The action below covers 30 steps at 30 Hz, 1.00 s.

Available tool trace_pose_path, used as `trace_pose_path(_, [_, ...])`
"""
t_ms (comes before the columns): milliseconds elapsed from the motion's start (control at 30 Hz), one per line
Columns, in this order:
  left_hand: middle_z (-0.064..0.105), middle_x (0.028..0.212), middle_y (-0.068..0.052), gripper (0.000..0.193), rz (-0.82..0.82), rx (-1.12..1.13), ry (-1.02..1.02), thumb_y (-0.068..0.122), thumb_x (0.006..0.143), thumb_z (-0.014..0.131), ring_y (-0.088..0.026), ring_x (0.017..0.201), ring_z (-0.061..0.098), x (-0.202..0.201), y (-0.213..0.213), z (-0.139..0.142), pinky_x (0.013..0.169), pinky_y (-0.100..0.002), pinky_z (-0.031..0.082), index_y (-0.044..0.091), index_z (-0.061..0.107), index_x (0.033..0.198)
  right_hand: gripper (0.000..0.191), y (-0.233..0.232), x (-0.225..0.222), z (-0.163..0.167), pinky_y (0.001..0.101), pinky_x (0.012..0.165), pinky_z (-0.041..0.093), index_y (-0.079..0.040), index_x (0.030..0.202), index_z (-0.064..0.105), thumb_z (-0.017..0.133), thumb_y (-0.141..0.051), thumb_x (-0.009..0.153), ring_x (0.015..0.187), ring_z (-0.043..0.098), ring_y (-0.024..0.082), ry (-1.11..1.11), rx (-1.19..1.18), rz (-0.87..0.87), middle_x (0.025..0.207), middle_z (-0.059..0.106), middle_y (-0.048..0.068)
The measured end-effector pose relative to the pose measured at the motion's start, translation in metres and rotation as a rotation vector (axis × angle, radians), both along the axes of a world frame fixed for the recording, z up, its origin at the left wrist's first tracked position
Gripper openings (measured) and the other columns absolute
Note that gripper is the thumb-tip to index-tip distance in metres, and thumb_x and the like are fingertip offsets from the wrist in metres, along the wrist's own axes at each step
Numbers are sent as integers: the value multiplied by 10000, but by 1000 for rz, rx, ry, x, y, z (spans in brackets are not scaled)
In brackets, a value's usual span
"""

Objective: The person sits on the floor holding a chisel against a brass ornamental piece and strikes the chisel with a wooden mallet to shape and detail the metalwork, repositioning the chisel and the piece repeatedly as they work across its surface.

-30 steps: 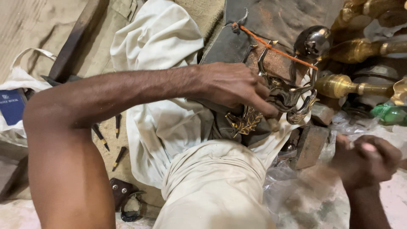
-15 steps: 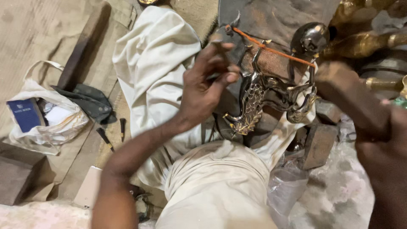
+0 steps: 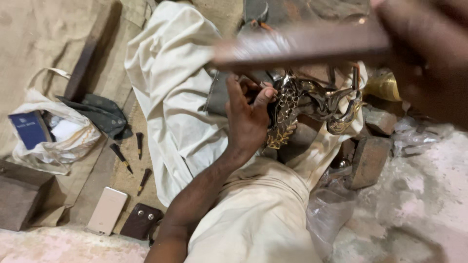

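Left arm reaching up from below, right hand raised close to the camera.

The left hand (image 3: 248, 114) is upright, palm away, fingers curled inward with fingertips pinched together. The right hand (image 3: 424, 53) is blurred at upper right, fingers closed in a grip.

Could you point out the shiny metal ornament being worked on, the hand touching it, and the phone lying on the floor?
Metal ornament (image 3: 312, 100), head view, on its silvery curved middle.
Left hand (image 3: 247, 119), head view, on the back of the hand.
Phone (image 3: 107, 210), head view, on its pale back.
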<state>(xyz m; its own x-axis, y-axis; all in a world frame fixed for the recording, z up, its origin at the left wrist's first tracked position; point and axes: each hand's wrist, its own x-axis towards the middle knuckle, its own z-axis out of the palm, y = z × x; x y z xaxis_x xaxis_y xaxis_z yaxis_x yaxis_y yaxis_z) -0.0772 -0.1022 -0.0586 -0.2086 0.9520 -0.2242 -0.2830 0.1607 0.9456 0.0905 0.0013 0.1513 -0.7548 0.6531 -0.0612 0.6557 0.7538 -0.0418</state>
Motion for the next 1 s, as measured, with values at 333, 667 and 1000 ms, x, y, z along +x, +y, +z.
trace_pose_path(333, [722, 953, -65, 465, -24, 97, 39, -25, 1034, 677, -144, 886, 712, -2, 1, 2, 796, -302, 606, 37, 437, 1427, 360, 15, -8, 2, 394, 688, 567, 76, 1219, 608, 710, 90, 875, 818, 704, 288, -50, -246, -225, 941, 686, 227])
trace_pose_path(667, [781, 1049, -80, 540, -176, 265, 131, -123, 996, 648, -145, 997, 788, -8, 9, -18, 863, -285, 642, 93, 506, 1470, 350, 2, 31, -7, 386, 688, 564, 74, 1208, 599, 742, 42, 890, 822, 702, 281, -96, -238, -295, 957, 683, 221])
trace_pose_path(1000, [709, 1343, -114, 749, -582, 680, 242, -187, 873, 542, -230, 1144, 748, -40, 40, -27, 1018, -346, 609, 159, 467, 1533, 353, -53, 63, -16, 378, 689, 562, 72, 1196, 591, 774, -7, 905, 827, 699, 273, -143, -150, -414, 974, 681, 215])
